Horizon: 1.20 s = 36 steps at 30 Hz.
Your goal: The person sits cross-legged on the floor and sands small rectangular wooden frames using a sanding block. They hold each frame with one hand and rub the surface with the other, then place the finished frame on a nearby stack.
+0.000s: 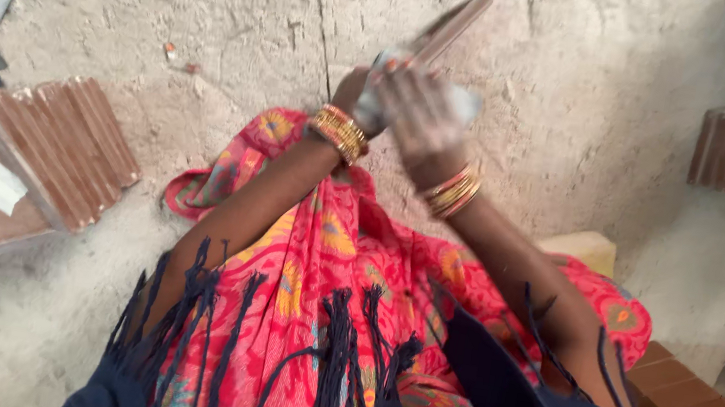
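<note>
While both hands meet above the lap, the left hand [360, 99] grips a flat brown tile [449, 25] tilted up over the dirt floor [220, 4]; the right hand [418, 112] presses a pale cloth [462, 102] against it, blurred. Stacked tiles [68, 143] lie left.

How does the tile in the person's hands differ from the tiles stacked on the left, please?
The held tile is a single piece, raised off the ground and tilted, seen nearly edge-on; the left stack is many tiles leaning together in a row on the ground. The held tile is gripped by the left hand and touched by the right hand with a pale cloth; nothing touches the stack. Both are reddish-brown.
</note>
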Each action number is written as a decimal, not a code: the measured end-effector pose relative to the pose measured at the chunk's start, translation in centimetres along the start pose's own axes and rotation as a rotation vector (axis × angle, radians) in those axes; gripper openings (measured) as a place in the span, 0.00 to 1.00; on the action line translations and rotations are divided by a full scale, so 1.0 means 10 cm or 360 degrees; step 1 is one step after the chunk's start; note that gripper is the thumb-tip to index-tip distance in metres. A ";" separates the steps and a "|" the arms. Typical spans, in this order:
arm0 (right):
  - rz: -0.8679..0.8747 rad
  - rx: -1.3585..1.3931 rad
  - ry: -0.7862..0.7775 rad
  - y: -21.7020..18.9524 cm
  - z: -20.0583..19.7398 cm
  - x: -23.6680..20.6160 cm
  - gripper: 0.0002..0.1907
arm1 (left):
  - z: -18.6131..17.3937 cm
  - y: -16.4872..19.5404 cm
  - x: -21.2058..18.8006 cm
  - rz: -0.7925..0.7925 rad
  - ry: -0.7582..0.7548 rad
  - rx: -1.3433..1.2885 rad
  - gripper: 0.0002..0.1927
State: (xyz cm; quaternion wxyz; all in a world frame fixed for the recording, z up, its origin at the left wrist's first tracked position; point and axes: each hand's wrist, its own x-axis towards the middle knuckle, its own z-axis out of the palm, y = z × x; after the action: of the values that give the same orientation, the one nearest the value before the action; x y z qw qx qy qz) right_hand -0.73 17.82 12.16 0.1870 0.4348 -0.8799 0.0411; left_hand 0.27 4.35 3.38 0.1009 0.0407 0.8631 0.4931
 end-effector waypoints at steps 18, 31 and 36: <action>0.0773 0.0259 -0.0049 0.75 -0.22 0.40 0.29 | -0.24 0.26 -0.06 0.0006 0.0189 -0.0142 0.21; 0.0765 0.0753 -0.0085 -0.12 -0.52 0.01 0.30 | -0.59 0.55 -0.64 0.0047 0.0057 -0.0064 0.15; 0.0959 0.0855 -0.0036 -0.19 -0.45 -0.07 0.24 | -0.59 0.43 -0.68 0.0695 0.0387 -0.0135 0.19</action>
State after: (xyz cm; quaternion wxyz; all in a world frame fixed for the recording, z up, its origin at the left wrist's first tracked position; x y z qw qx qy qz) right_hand 2.46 18.25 15.85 0.0365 0.1912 -0.9280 0.3178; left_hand 5.46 0.43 10.93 -0.1110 0.1624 0.8182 0.5402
